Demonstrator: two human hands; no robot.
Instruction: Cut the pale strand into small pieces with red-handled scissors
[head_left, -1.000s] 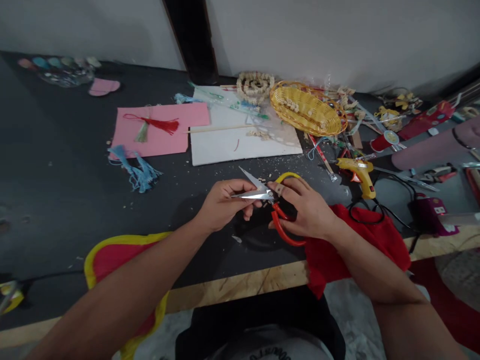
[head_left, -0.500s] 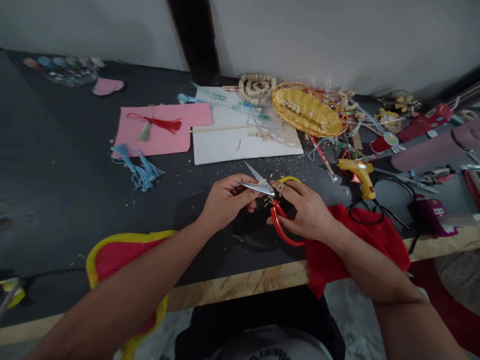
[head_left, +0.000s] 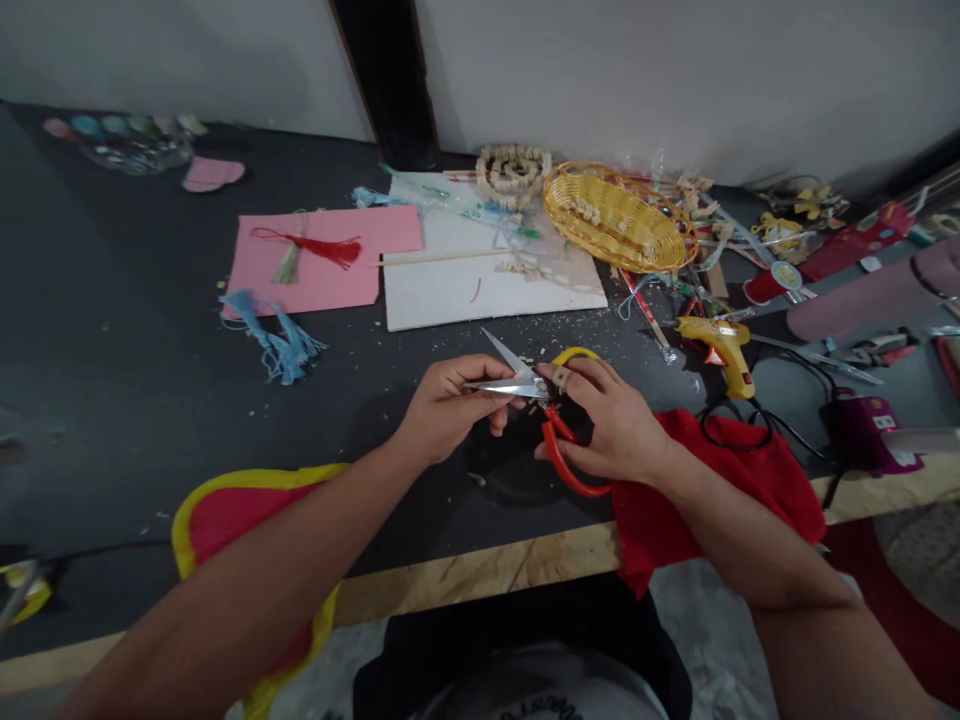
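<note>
Right grip (head_left: 611, 420) on scissors (head_left: 539, 387), left grip (head_left: 444, 405) partly behind blades (head_left: 501, 386) — contents unclear

Since half a second ago, scissors (head_left: 538, 387) opened wider; nearer blade (head_left: 499, 386) swung lower.

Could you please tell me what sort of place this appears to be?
It looks like a craft workspace, perhaps a small workshop: scissors in the right hand, a yellow glue gun and a spool of red thread among the clutter suggest it.
</note>
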